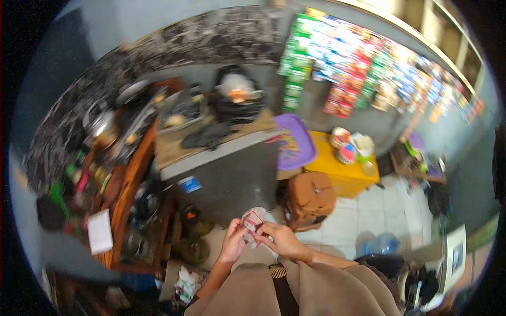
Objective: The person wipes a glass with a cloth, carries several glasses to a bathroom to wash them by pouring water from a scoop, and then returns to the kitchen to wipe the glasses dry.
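My left hand [232, 241] and my right hand [280, 239] meet in front of my chest, low in the head view. Together they pinch a small red-and-white packet [253, 220], one hand on each side of it. The packet looks crumpled; the blur hides its print. My tan sleeves fill the bottom edge of the view.
A grey cabinet [232, 179] stands just ahead, with dark items on top. To its right lie a purple tray [295, 142], a brown bag [311, 196] and a yellow box [342, 174] bearing bowls. A wooden shelf [126, 189] of utensils is at left. Hanging snack packets [358, 63] cover the wall.
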Available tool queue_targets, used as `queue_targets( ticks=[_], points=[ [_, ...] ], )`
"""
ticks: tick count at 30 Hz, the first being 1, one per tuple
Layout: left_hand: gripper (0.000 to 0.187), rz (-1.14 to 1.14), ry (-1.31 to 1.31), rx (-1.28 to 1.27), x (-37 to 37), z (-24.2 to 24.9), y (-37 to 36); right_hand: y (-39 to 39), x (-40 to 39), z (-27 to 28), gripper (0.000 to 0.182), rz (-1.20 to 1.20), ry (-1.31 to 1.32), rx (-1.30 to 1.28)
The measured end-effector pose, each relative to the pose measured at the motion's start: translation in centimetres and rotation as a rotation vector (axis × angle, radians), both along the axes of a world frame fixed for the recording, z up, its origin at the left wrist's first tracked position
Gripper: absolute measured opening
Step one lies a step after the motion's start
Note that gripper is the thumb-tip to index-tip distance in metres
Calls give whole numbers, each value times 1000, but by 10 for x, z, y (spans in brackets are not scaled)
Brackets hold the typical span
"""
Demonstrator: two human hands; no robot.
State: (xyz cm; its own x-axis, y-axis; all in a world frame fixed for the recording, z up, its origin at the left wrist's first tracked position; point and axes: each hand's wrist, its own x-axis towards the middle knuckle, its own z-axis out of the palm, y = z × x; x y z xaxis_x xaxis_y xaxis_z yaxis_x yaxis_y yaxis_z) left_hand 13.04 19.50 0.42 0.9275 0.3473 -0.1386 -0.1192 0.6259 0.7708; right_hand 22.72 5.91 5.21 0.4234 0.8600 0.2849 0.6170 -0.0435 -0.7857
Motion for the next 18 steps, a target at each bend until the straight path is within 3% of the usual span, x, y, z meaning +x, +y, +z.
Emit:
queue_targets(
  ticks=[1, 2, 4, 5, 6, 8, 10, 12, 13, 14, 16, 17, 18],
  points=[
    [8, -4, 18, -66, 28, 12, -15, -18, 18, 2, 8, -88, -42, 39],
    [8, -72, 16, -64, 59, -1, -22, -38, 38, 4, 8, -155, -48, 39],
    [8, -76, 78, 766, 113, -25, -27, -72, 64, 2, 7, -542, 112, 110],
    [16, 31, -94, 1029, 136, -26, -33, -87, 75, -3, 7, -667, 186, 196],
    [16, -27, -116, 1045, 155, -14, -37, -101, 89, -9, 7, -787, 248, 288],
    [19, -196, -23, 599, 186, 3, -48, -126, 107, -26, 6, -911, 533, 524],
    [19, -204, -183, 562, 218, -5, -59, -147, 109, -29, 5, -1004, 567, 517],
    [20, -595, -18, 284, 231, 12, -56, -151, 110, -33, 5, -1066, 800, 718],
    [22, -618, -161, 439, 241, 12, -61, -152, 110, -40, 6, -1088, 624, 666],
    [24, -642, -311, 585, 249, 8, -66, -151, 108, -37, 6, -1134, 625, 688],
    [27, -833, -385, 613, 258, 0, -64, -151, 96, -19, 16, -1188, 621, 485],
    [30, -956, -417, 843, 257, 14, -71, -157, 89, -12, 30, -1240, 568, 331],
    [35, -1064, -467, 1076, 258, 23, -79, -163, 81, -7, 30, -1281, 575, 336]
  ],
)
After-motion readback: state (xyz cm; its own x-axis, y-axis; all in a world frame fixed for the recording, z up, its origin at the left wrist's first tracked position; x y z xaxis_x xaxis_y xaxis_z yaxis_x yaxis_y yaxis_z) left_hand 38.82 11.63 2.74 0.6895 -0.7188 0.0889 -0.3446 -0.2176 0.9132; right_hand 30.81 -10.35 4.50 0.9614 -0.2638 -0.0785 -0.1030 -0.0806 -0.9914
